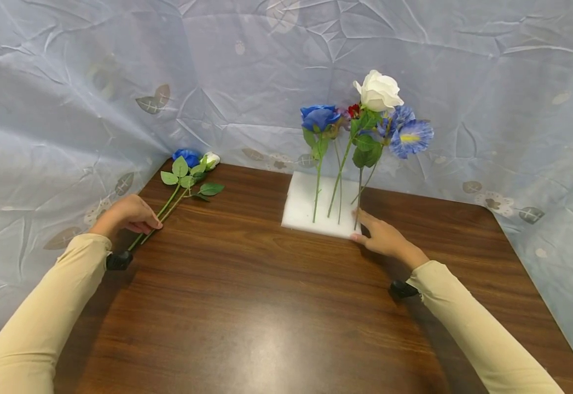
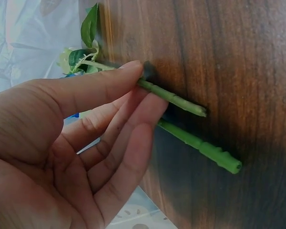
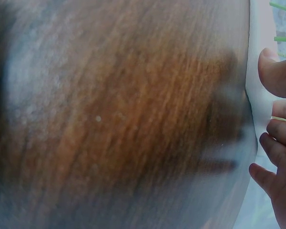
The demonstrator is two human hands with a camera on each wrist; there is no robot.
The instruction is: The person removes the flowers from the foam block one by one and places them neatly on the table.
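Note:
My left hand (image 1: 131, 214) pinches the stem of a white rose (image 1: 210, 160) between thumb and fingers, near its cut end. Beside that stem, the thicker green stem (image 2: 200, 145) of a blue rose (image 1: 185, 157) runs under my fingers. Both flowers lie at the table's far left corner. My right hand (image 1: 383, 235) rests at the right front corner of a white foam block (image 1: 298, 210), its thumb at the front edge and its fingers spread. Upright in the block stand another blue rose (image 1: 319, 117), a large white rose (image 1: 378, 91) and a blue iris (image 1: 411, 138).
A small red flower (image 1: 353, 111) shows among the standing stems. The brown wooden table (image 1: 247, 306) reaches back to a pale blue-grey cloth (image 1: 247, 71) that hangs behind and on both sides. The block stands near the table's back edge.

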